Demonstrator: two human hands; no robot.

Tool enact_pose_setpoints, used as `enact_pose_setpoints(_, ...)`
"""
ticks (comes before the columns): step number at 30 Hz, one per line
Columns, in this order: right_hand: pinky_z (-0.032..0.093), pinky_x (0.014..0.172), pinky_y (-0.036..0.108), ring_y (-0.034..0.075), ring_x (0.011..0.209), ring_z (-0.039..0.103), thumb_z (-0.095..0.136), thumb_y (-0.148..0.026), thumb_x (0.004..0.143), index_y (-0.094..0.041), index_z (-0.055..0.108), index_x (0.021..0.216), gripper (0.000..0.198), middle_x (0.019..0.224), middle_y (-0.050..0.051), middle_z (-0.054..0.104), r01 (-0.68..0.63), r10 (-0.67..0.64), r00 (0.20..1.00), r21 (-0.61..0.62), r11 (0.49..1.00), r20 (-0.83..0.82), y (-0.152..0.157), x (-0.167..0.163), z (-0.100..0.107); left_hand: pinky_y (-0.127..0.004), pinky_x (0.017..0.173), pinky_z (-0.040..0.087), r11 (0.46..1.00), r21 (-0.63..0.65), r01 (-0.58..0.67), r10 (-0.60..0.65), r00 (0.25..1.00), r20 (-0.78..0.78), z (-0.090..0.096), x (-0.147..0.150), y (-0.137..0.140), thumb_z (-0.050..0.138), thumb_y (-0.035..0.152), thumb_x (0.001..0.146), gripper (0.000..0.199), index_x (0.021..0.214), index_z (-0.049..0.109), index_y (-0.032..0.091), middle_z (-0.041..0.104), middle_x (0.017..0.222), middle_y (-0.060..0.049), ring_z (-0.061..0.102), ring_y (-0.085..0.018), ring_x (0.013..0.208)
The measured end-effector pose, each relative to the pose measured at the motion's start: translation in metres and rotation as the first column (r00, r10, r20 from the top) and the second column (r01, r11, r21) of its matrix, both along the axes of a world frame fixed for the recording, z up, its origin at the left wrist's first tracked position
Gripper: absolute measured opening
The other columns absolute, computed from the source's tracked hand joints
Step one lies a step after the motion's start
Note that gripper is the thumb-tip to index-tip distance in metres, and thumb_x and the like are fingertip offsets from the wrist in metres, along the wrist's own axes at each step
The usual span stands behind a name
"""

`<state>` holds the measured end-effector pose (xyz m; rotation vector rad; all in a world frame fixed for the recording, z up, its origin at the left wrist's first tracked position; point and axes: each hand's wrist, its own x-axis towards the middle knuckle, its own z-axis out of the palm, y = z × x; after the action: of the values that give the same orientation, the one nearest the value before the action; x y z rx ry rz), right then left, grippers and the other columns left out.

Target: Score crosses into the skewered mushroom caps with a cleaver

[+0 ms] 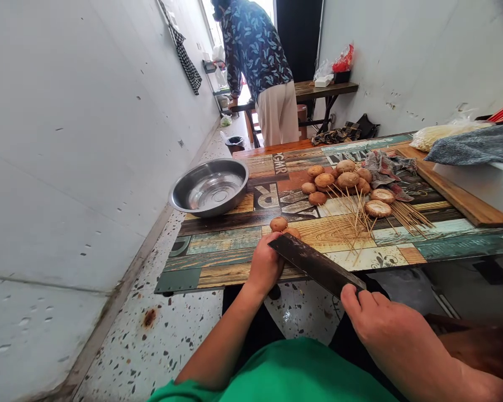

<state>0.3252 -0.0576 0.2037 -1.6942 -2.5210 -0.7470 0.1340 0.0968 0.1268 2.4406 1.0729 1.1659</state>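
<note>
My right fingers (pixel 352 301) grip the knife (pixel 314 265), which slants across to my left fingers (pixel 269 252); their hold I cannot tell. Just beyond them, two mushrooms (pixel 278 224). Farther along the bench (pixel 226 243): sticks (pixel 408 216) and piled mushrooms (pixel 347 179) rightward, metal bowl (pixel 197 187) leftward.

Person (pixel 279 109) in leaf-print shirt (pixel 257 47), checked cloth (pixel 187 62) on wall (pixel 88 111), white box (pixel 323 81) on far table (pixel 318 92)

One knife (pixel 316 263), one metal bowl (pixel 198 190) and two upturned mushrooms (pixel 378 209) show.
</note>
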Motion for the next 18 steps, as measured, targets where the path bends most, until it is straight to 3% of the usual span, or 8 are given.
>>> enact_pose_setpoints(8, 0.034, 0.035, 0.024, 0.018, 0.044, 0.055, 0.058, 0.001, 0.055, -0.01, 0.071, 0.084, 0.033, 0.052, 0.002, 0.053, 0.025, -0.025, 0.999, 0.008, 1.0, 0.027, 0.0085, -0.0073, 0.0021, -0.036, 0.087, 0.051, 0.999, 0.033, -0.032, 0.032, 0.999, 0.002, -0.0071, -0.001, 0.0009, 0.052, 0.019, 0.087, 0.018, 0.102, 0.063, 0.016, 0.067, 0.103, -0.011, 0.061, -0.022, 0.099)
enact_pose_setpoints(13, 0.033, 0.036, 0.024, 0.018, 0.044, 0.056, 0.059, 0.0, 0.055, -0.01, 0.071, 0.084, 0.033, 0.052, 0.002, 0.055, 0.033, -0.033, 0.999, 0.01, 0.999, 0.003, 0.0051, -0.0042, 0.0009, -0.035, 0.089, 0.05, 1.0, 0.012, 0.01, -0.01, 1.0, -0.007, -0.005, -0.0011, 0.0009, 0.052, 0.018, 0.088, 0.016, 0.098, 0.064, 0.016, 0.068, 0.098, -0.009, 0.061, -0.021, 0.096)
enact_pose_setpoints(18, 0.031, 0.036, 0.024, 0.018, 0.045, 0.057, 0.056, 0.002, 0.058, -0.011, 0.07, 0.083, 0.031, 0.053, 0.003, 0.056, 0.058, -0.058, 0.998, -0.022, 0.998, 0.017, 0.008, -0.0085, 0.0048, -0.037, 0.088, 0.05, 0.999, 0.03, -0.024, 0.025, 0.999, -0.047, -0.0067, -0.0027, 0.0011, 0.054, 0.021, 0.088, 0.019, 0.103, 0.065, 0.016, 0.067, 0.107, -0.012, 0.059, -0.023, 0.103)
